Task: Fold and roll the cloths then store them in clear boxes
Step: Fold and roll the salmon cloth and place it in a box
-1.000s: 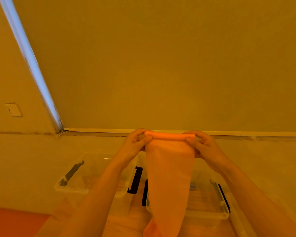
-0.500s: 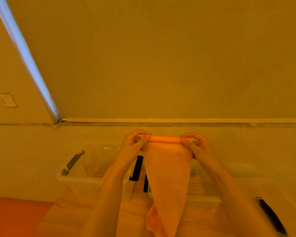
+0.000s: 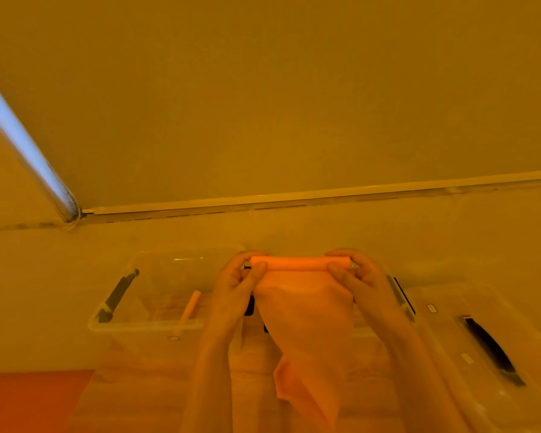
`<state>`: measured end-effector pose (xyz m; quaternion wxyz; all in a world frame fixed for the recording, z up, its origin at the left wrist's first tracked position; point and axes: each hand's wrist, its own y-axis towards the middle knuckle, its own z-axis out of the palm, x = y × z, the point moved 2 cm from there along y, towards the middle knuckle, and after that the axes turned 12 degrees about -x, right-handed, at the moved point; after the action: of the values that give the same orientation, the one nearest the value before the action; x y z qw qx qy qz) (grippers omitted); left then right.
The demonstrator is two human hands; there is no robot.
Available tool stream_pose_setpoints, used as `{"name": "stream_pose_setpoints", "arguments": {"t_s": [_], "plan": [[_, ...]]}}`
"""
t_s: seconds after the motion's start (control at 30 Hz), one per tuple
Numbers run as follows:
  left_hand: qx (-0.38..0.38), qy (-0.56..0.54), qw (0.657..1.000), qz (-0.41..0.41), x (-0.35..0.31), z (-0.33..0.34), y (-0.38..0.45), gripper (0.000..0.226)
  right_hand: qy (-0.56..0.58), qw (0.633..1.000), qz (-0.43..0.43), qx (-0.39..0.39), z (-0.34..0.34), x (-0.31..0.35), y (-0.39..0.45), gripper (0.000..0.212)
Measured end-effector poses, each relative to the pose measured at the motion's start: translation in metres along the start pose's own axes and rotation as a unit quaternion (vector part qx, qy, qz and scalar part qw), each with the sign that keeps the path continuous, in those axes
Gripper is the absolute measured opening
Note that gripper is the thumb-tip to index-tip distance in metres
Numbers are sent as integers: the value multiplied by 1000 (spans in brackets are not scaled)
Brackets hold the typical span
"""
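Hands raised level above the boxes; left hand (image 3: 241, 278) and right hand (image 3: 356, 275) curled at either end of the orange cloth (image 3: 306, 310), thumbs and fingertips pinching its tight, tube-shaped rolled top edge; rest of cloth hanging soft, thin, faintly creased, tapering toward a loose corner. Below left, clear box (image 3: 144, 323), rigid plastic, dark handle, holding one slim rolled cloth (image 3: 190, 306); lid (image 3: 481, 348) at right, translucent, smooth.

Both forearms run off the bottom edge at six o'clock. The cloth (image 3: 306, 323) hides most of the middle box (image 3: 402, 303); the lid (image 3: 481, 354) is cropped at four o'clock.
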<state>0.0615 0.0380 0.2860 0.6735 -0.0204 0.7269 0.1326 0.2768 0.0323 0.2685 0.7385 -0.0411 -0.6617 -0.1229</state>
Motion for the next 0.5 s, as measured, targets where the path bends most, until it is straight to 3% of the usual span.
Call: {"name": "stream_pose_setpoints", "arguments": {"t_s": [0.17,0.3,0.43,0.5], "plan": [[40,-34,998,-30,15,-4,4,20,37,997,51,-37,7,-22,-9,17],[56,6,998,-7,29,-5,12,14,-18,995,36,-87,5,-38,-13,11],[123,20,991,-44,41,-4,18,16,-7,995,58,-76,-1,-47,-15,25],[144,24,988,-53,46,-4,20,24,-9,995,73,-65,-2,-49,-16,23]]}}
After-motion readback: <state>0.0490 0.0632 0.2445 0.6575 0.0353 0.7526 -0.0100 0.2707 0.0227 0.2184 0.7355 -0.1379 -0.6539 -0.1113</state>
